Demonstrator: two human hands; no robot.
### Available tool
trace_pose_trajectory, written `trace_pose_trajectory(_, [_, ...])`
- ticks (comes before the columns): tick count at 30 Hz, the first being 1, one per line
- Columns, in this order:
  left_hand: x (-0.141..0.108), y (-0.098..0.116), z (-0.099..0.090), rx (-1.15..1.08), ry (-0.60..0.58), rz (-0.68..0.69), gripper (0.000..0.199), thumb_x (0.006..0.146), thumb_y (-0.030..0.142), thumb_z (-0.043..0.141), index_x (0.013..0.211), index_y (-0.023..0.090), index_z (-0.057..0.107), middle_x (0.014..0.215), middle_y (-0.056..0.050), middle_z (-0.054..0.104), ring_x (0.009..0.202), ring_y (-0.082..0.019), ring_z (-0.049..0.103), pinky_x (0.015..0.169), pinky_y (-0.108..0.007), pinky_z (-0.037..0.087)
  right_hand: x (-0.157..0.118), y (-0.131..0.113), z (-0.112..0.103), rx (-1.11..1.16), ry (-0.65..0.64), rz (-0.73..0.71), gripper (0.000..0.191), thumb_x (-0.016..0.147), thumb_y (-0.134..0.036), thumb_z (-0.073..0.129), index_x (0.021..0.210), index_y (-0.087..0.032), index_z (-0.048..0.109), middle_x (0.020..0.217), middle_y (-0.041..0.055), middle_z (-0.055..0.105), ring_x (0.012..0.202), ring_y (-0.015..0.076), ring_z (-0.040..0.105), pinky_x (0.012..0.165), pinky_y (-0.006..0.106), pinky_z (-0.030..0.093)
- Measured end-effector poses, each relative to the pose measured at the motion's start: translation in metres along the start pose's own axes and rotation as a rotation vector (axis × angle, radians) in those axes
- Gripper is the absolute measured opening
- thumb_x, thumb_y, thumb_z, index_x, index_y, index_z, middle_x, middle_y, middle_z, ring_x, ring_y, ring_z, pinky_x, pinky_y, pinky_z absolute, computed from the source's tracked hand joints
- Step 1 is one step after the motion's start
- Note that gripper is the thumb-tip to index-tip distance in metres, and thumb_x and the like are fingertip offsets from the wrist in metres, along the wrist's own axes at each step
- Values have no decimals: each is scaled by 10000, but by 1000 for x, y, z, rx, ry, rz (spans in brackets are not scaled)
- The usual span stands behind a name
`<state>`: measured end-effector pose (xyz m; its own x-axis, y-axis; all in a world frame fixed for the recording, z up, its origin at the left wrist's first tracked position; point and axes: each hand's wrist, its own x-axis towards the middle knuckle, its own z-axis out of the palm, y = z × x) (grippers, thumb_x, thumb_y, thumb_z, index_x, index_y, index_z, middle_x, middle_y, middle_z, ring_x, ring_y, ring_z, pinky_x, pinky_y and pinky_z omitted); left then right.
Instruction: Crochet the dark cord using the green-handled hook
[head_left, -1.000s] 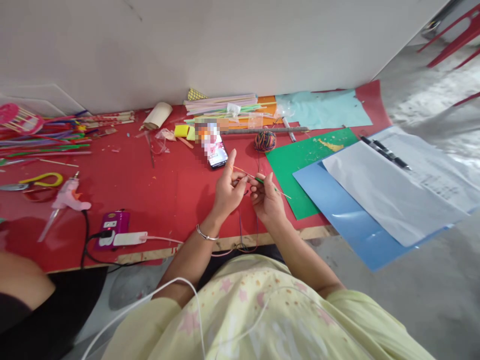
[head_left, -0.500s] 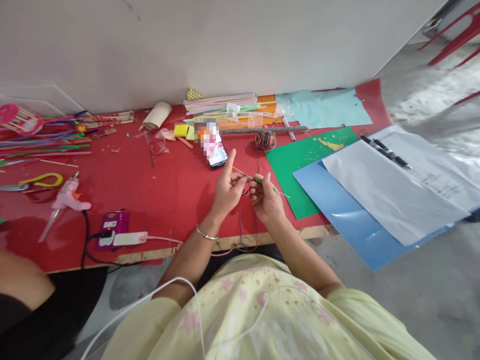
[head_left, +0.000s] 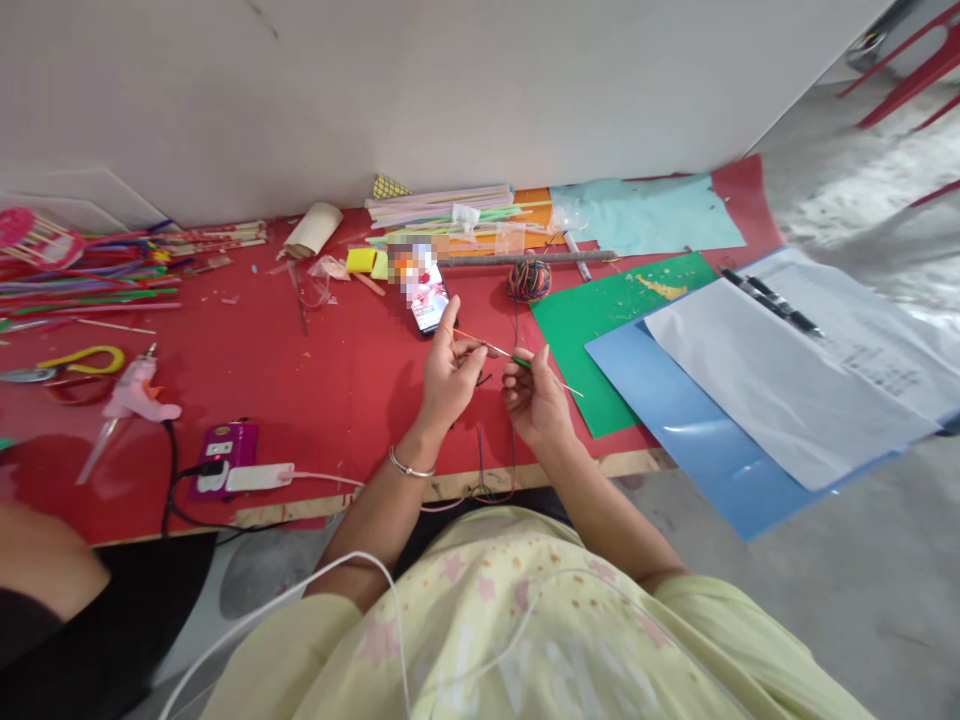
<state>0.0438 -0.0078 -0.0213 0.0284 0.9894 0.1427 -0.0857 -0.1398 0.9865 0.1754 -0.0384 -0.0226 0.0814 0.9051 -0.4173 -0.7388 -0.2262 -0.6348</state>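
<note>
My right hand (head_left: 538, 398) is closed around a crochet hook (head_left: 523, 362) with a green grip and thin metal ends. The hook's front end points left toward my left hand (head_left: 450, 378). That hand pinches yarn between thumb and fingers, and an orange strand (head_left: 469, 336) runs over its raised index finger. A small dark bit of work hangs beneath the fingertips, partly hidden. Behind my hands lies a multicoloured yarn ball (head_left: 529, 281), with strands trailing down to the table's front edge. Just beyond my left hand a lit phone (head_left: 430, 300) lies on the table.
On the right are a green sheet (head_left: 622, 370), a blue folder (head_left: 675, 440), white papers (head_left: 780, 390) and pens (head_left: 772, 302). At left lie a glue gun (head_left: 137, 390), scissors (head_left: 82, 362) and a purple power socket (head_left: 229, 450). Another person's limb (head_left: 52, 570) shows lower left.
My left hand has shifted slightly left and the hook's front end shows more between the hands. My right hand has moved a little right and down, still gripping the hook.
</note>
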Motion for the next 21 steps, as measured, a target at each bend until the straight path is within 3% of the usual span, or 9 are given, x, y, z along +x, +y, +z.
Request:
trace_pose_trajectory(3, [0, 0, -1, -13, 11, -12, 881, 935, 202, 628, 1701, 272, 200, 884, -18, 778, 523, -72, 449, 523, -216, 389, 0, -1, -3, 0, -1, -10, 492, 753, -657, 842, 938, -213, 740, 703, -24, 754, 558, 72, 654, 458, 146, 476])
trace_pose_trajectory(11, [-3, -1, 1, 84, -19, 26, 819, 966, 229, 603, 1694, 263, 229, 981, -60, 791, 622, -96, 577, 608, -229, 461, 1, -3, -6, -4, 4, -16, 501, 741, -655, 852, 924, -203, 740, 684, -26, 748, 538, 65, 646, 446, 139, 470])
trace_pose_trajectory(21, [-2, 2, 0, -3, -12, -19, 846, 942, 214, 631, 1692, 259, 242, 918, -35, 788, 528, -64, 460, 535, -204, 381, 2, -1, -10, -1, -6, 6, 509, 767, -675, 821, 946, -205, 740, 702, -17, 757, 549, 73, 663, 453, 146, 478])
